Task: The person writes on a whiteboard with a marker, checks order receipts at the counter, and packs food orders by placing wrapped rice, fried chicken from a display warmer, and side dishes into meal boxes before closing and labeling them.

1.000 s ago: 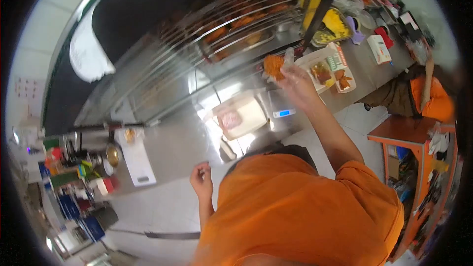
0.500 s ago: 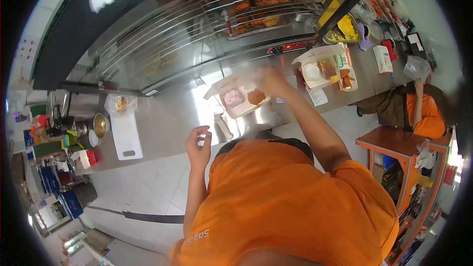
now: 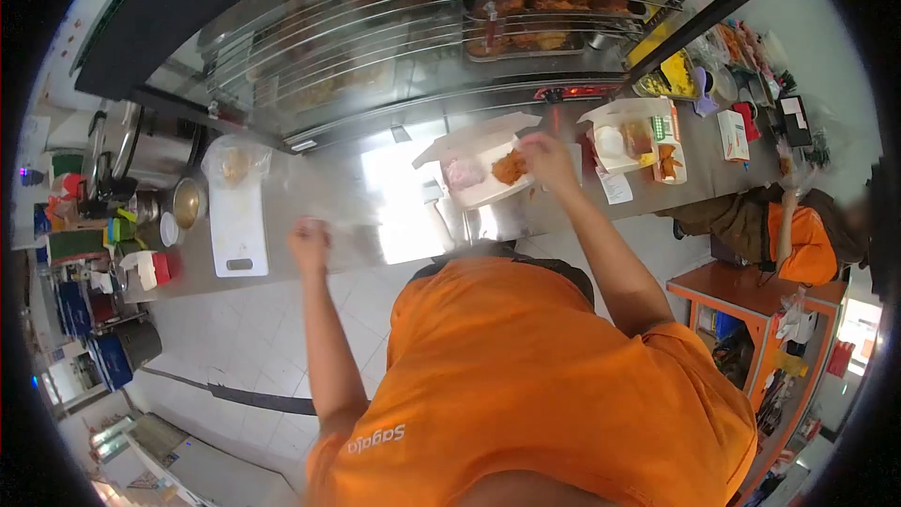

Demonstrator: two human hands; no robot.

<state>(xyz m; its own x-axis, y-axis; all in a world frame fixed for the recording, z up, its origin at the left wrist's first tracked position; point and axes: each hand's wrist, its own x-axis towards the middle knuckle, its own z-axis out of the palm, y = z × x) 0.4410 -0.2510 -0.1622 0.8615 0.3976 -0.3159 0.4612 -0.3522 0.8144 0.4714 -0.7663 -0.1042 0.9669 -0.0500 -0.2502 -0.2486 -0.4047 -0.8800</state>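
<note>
A cardboard meal box (image 3: pixel 488 195) lies with its lid up on the steel counter. Inside are a paper-wrapped bundle (image 3: pixel 463 173) on the left and a piece of fried chicken (image 3: pixel 510 167) on the right. My right hand (image 3: pixel 549 161) is at the box's right side, beside the chicken; motion blur hides whether its fingers touch or hold anything. Over the counter's front part, between the white cutting board and the box, my left hand (image 3: pixel 310 242) is raised with fingers that look curled but smeared. A pale-handled utensil (image 3: pixel 439 222) rests just left of the box.
To the right stands another open meal box (image 3: pixel 615 143), with a paper slip (image 3: pixel 617 188) before it. A white cutting board (image 3: pixel 238 235) bears a plastic bag (image 3: pixel 235 164). The heated display cabinet (image 3: pixel 375 84) overhangs the back. A co-worker (image 3: pixel 802 235) is at far right.
My left hand has moved left, away from the box, toward the cutting board. My right hand stays by the box's right side. The camera view has shifted slightly.
</note>
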